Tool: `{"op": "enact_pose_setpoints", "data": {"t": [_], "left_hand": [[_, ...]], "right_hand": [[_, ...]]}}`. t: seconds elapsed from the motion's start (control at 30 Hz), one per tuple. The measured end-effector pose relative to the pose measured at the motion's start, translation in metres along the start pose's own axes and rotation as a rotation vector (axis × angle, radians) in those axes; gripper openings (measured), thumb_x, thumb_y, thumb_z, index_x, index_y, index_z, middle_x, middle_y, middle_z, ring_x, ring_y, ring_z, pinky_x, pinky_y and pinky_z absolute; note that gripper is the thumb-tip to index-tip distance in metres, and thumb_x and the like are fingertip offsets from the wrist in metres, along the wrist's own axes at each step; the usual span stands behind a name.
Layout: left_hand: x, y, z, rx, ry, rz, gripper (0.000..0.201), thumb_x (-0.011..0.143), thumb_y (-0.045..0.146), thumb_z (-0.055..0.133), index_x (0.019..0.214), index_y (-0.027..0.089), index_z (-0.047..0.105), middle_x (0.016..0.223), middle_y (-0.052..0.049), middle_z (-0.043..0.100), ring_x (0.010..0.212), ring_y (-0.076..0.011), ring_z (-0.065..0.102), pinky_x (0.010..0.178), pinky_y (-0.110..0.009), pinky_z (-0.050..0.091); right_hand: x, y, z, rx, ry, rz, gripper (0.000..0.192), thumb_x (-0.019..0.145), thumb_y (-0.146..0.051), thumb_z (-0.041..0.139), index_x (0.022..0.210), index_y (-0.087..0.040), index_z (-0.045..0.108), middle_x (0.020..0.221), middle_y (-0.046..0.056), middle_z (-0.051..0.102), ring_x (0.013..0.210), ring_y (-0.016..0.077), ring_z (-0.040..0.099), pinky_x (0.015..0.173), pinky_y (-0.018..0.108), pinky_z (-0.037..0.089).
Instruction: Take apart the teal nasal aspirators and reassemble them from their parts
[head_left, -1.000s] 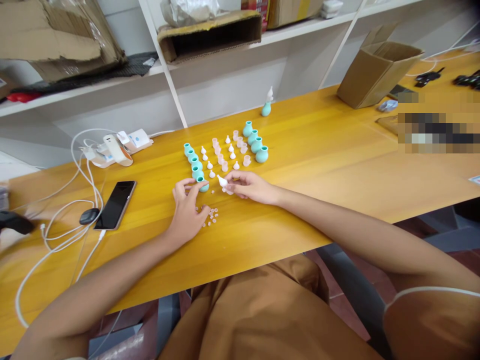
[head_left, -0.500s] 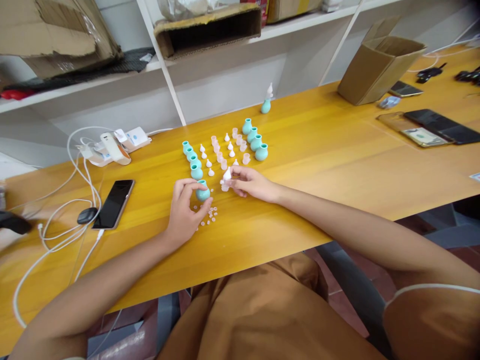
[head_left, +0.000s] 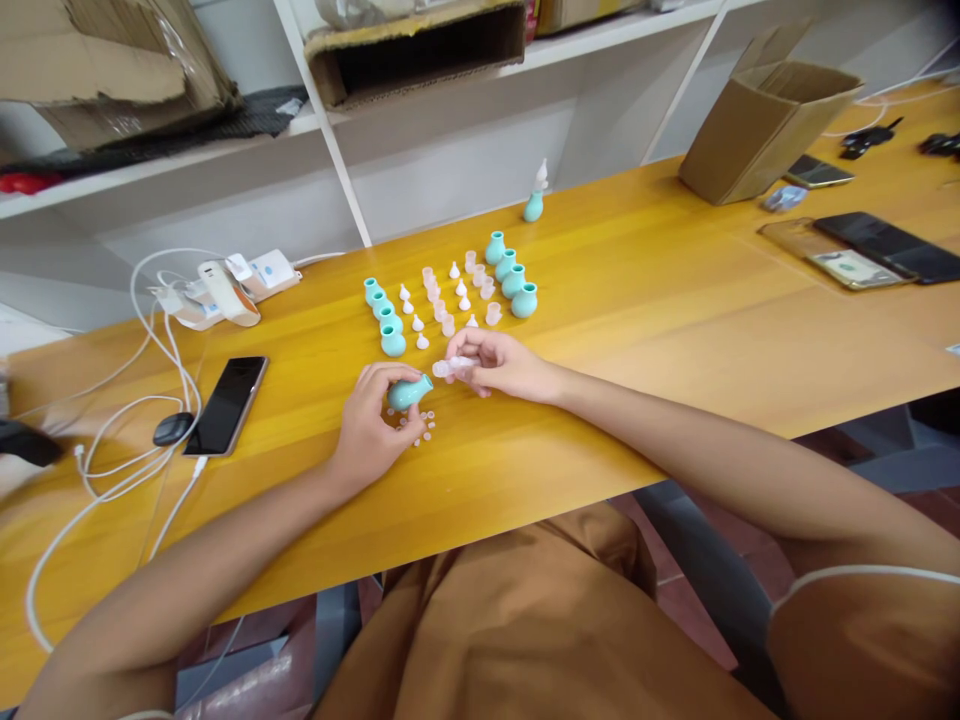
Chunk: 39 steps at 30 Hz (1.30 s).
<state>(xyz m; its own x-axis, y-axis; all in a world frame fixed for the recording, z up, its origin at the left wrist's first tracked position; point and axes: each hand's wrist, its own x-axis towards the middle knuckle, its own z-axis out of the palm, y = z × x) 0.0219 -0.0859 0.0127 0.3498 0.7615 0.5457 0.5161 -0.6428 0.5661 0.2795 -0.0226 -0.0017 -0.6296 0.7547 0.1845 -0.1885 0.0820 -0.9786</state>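
Note:
My left hand (head_left: 371,420) grips a teal rubber bulb (head_left: 409,392), tilted with its mouth toward the right. My right hand (head_left: 501,363) pinches a small clear-pink nozzle piece (head_left: 448,368), its end pointing at the bulb's mouth, a short gap between them. Behind my hands stand two rows of teal bulbs (head_left: 384,312) (head_left: 511,276), with rows of white tips (head_left: 414,322) and pink caps (head_left: 438,298) in between. Tiny pink beads (head_left: 421,430) lie scattered by my left hand. One assembled bulb with a tip (head_left: 534,202) stands near the wall.
A black phone (head_left: 229,390), a mouse (head_left: 173,429), white cables (head_left: 112,440) and a power strip (head_left: 225,290) lie to the left. A cardboard box (head_left: 765,125), phones (head_left: 892,245) and a card sit far right. Shelves with boxes rise behind the yellow table (head_left: 675,300).
My left hand lifted the nearest teal bulb from its row and tipped it sideways. My right hand raised the nozzle piece and turned it toward the bulb.

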Motion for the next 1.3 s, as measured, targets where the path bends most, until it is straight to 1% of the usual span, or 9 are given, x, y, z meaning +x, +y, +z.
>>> {"op": "enact_pose_setpoints", "data": {"t": [0.17,0.33,0.47,0.63,0.77,0.9,1.03,1.13,1.3], "left_hand": [[0.000,0.003,-0.001,-0.020,0.003,-0.006,0.034,0.093,0.011,0.069,0.125,0.021,0.068,0.123,-0.008,0.075,0.114,-0.0226,0.072,0.099,-0.038,0.059],[-0.004,0.000,0.001,-0.115,-0.018,-0.083,0.028,0.102,0.020,0.067,0.129,0.021,0.071,0.120,-0.007,0.076,0.102,-0.0186,0.074,0.086,-0.031,0.064],[-0.008,-0.003,0.003,-0.324,-0.042,-0.175,0.028,0.109,0.034,0.066,0.133,0.021,0.071,0.121,-0.008,0.074,0.091,-0.0157,0.076,0.077,-0.028,0.070],[-0.005,-0.001,0.000,-0.389,-0.059,-0.241,0.031,0.112,0.043,0.066,0.127,0.019,0.077,0.117,-0.007,0.079,0.075,-0.0123,0.080,0.071,-0.024,0.069],[-0.001,0.001,-0.003,-0.471,-0.081,-0.308,0.039,0.111,0.051,0.066,0.128,0.018,0.079,0.104,-0.005,0.083,0.073,-0.0147,0.081,0.075,-0.027,0.069],[0.001,0.000,-0.005,-0.522,-0.093,-0.375,0.049,0.108,0.060,0.069,0.131,0.018,0.079,0.104,-0.007,0.086,0.074,-0.0184,0.083,0.078,-0.033,0.070],[0.002,0.001,-0.005,-0.526,-0.106,-0.382,0.050,0.107,0.060,0.070,0.134,0.018,0.079,0.108,-0.007,0.086,0.076,-0.0183,0.083,0.081,-0.033,0.071],[0.001,0.002,-0.005,-0.522,-0.111,-0.354,0.046,0.107,0.055,0.072,0.134,0.019,0.079,0.121,-0.009,0.085,0.078,-0.0169,0.083,0.080,-0.032,0.072],[0.000,0.002,-0.004,-0.493,-0.103,-0.297,0.039,0.108,0.048,0.073,0.134,0.020,0.080,0.127,-0.009,0.082,0.081,-0.0157,0.083,0.082,-0.030,0.073]], "right_hand": [[-0.003,0.001,0.005,-0.042,-0.028,-0.034,0.037,0.094,-0.038,0.086,0.109,-0.019,0.058,0.099,0.001,0.071,0.067,0.0059,0.059,0.058,0.018,0.053],[-0.006,0.000,0.005,-0.163,0.009,-0.148,0.031,0.095,-0.036,0.083,0.105,-0.019,0.059,0.101,0.004,0.075,0.083,0.0113,0.068,0.076,0.024,0.059],[-0.009,-0.007,0.001,-0.356,0.018,-0.288,0.020,0.099,-0.033,0.078,0.103,-0.018,0.064,0.101,0.006,0.077,0.088,0.0144,0.071,0.082,0.027,0.060],[-0.011,-0.018,-0.005,-0.665,-0.047,-0.541,0.007,0.102,-0.023,0.074,0.101,-0.018,0.070,0.103,0.007,0.078,0.091,0.0150,0.074,0.083,0.028,0.061],[-0.015,-0.024,-0.005,-0.771,-0.066,-0.691,0.002,0.105,-0.016,0.071,0.107,-0.017,0.072,0.108,0.009,0.078,0.097,0.0149,0.076,0.085,0.026,0.063],[-0.018,-0.029,-0.004,-0.934,-0.050,-0.787,0.006,0.107,-0.013,0.068,0.109,-0.016,0.072,0.111,0.010,0.078,0.102,0.0153,0.077,0.092,0.026,0.064],[-0.020,-0.029,-0.006,-0.916,-0.053,-0.776,0.007,0.107,-0.015,0.069,0.112,-0.018,0.073,0.112,0.009,0.081,0.104,0.0152,0.080,0.094,0.025,0.066],[-0.021,-0.025,-0.008,-0.838,-0.054,-0.735,0.008,0.106,-0.018,0.071,0.113,-0.018,0.074,0.116,0.010,0.083,0.106,0.0156,0.082,0.094,0.026,0.067],[-0.021,-0.021,-0.008,-0.777,-0.019,-0.630,0.007,0.105,-0.025,0.075,0.106,-0.018,0.075,0.115,0.009,0.085,0.104,0.0162,0.083,0.094,0.027,0.067]]}}
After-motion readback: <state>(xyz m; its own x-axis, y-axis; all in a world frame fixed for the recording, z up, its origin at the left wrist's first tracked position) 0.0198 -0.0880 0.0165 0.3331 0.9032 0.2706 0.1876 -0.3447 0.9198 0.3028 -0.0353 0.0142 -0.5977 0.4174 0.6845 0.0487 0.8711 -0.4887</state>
